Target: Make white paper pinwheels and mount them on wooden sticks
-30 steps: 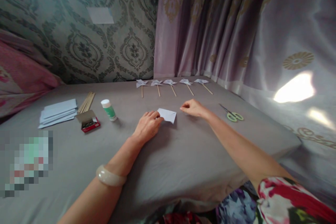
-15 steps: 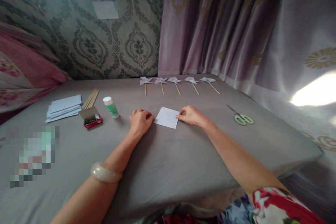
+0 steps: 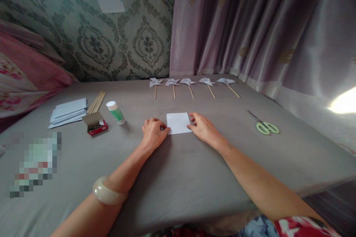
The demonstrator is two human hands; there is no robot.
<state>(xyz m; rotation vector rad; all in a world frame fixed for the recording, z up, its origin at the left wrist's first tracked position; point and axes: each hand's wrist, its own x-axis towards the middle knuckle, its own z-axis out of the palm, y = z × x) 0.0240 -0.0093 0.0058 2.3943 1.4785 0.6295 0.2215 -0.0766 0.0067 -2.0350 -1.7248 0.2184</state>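
Observation:
A small white square of paper (image 3: 178, 123) lies flat on the grey cloth in front of me, with a short crease or cut line at its upper left corner. At its lower left corner is my left hand (image 3: 155, 132), fingers curled and thumb and forefinger closed on the edge. My right hand (image 3: 204, 129) rests at the opposite side, thumb touching the right edge and forefinger apart from it. Any underside contact of the fingers is hidden.
Several paper pinwheels on sticks (image 3: 188, 82) lie along the back. To the left are a glue stick (image 3: 116, 113), a red box of small metal pieces (image 3: 96, 127), wooden sticks (image 3: 96, 102) and stacked paper (image 3: 69, 111). Green-handled scissors (image 3: 264, 126) lie right.
The paper has turned so its edges sit nearly square to me. My right hand has loosened its pinch at the right corner, and my left thumb has come onto the lower left corner.

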